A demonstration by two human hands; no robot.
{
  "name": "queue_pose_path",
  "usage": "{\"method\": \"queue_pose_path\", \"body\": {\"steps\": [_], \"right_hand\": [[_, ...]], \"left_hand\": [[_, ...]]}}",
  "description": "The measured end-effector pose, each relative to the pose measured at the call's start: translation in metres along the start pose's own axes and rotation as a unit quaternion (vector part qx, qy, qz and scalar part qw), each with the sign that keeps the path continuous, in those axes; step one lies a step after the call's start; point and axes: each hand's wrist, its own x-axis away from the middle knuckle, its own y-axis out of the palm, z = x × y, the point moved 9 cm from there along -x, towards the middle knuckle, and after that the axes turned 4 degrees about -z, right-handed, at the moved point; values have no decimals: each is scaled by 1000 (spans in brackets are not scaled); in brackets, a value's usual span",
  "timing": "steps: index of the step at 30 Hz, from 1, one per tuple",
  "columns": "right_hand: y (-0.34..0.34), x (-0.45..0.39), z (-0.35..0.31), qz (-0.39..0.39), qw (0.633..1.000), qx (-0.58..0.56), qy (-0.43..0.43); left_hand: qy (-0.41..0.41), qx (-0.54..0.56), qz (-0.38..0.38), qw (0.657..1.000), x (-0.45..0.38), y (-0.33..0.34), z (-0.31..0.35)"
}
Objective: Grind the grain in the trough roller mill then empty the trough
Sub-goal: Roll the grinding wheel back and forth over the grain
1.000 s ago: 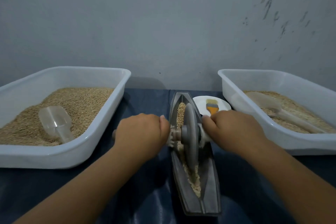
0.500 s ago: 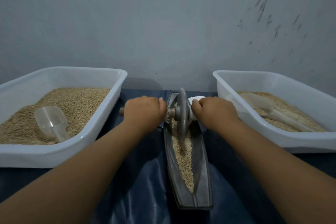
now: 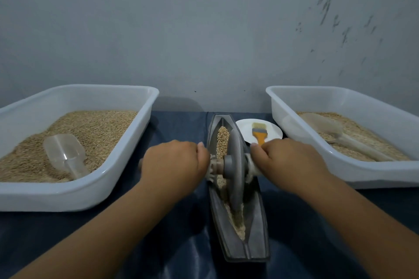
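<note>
I am grinding: my left hand and right hand are each curling their fingers tight round one end of the axle, on either side of the wheel, which is standing upright in the trough about midway along it. The grain is lying in the trough's channel, whole beyond the wheel and looking paler and more broken on my side of it. I judge the grinding unfinished, so the next move is calling for another even push along the trough, both hands pressing level so the wheel is not tipping. Emptying is coming later. Left of the trough a white tub is holding grain and a clear scoop; right of it another tub is holding a scoop too. A small plate with an orange brush is sitting just beside the trough's far end, close to my right knuckles on a long stroke.
</note>
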Motion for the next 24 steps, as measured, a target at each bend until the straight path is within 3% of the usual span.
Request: {"method": "queue_pose_path", "body": {"steps": [3, 6, 12, 17, 19, 24], "right_hand": [[6, -37, 3, 98, 995, -18, 21], [7, -68, 8, 134, 990, -27, 32], [12, -74, 8, 111, 994, -1, 14], [8, -21, 0, -10, 1000, 19, -9], [0, 6, -7, -44, 998, 27, -34], [-25, 39, -11, -33, 999, -10, -20]], "left_hand": [[-24, 16, 1, 1000, -37, 20, -8], [-14, -2, 39, 999, -71, 25, -6], [27, -9, 13, 1000, -65, 30, -4], [3, -14, -32, 999, -19, 16, -3], [32, -20, -18, 999, 10, -2, 5], [31, 11, -6, 999, 32, -24, 2]]}}
